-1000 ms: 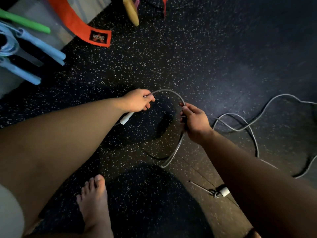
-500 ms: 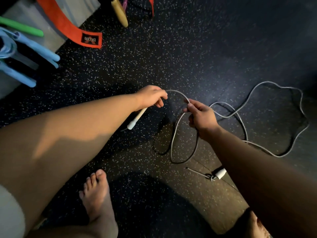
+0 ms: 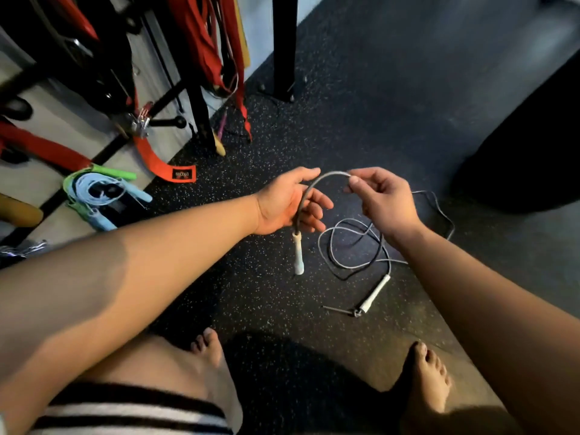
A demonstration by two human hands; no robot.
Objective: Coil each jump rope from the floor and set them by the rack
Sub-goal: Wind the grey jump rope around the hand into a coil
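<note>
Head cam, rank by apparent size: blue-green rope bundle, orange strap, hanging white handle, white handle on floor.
1. blue-green rope bundle
2. orange strap
3. hanging handle and floor handle: look alike; hanging one likely sits nearer the camera, so unranked.
</note>
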